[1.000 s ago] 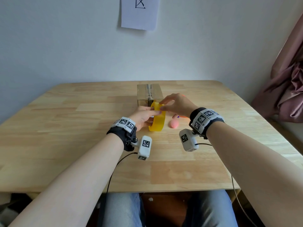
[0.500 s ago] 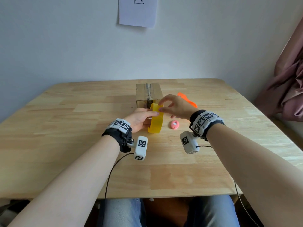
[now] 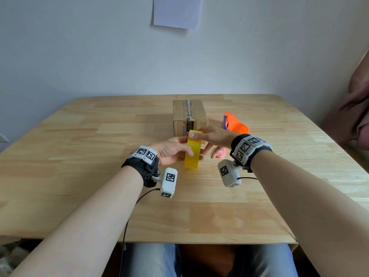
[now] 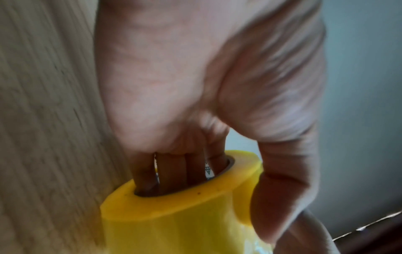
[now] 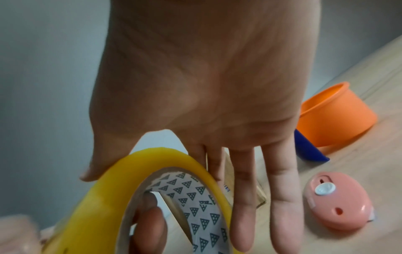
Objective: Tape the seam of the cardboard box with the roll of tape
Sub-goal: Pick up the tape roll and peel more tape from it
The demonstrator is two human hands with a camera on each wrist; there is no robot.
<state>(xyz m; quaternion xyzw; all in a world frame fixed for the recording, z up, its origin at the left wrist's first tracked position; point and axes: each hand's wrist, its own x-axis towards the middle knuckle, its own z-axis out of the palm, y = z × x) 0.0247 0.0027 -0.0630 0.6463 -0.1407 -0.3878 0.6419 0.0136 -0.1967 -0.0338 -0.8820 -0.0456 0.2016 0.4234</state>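
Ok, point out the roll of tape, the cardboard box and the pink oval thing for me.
roll of tape (image 3: 192, 154): head view, on its yellow outer band.
cardboard box (image 3: 180, 113): head view, on the top face left of the seam.
pink oval thing (image 5: 339, 204): right wrist view, on its upper shell.

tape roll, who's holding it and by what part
The left hand holds the yellow tape roll upright, fingers through the core, thumb on the outer face. The right hand touches its top edge with thumb and forefinger; a firm pinch cannot be told.
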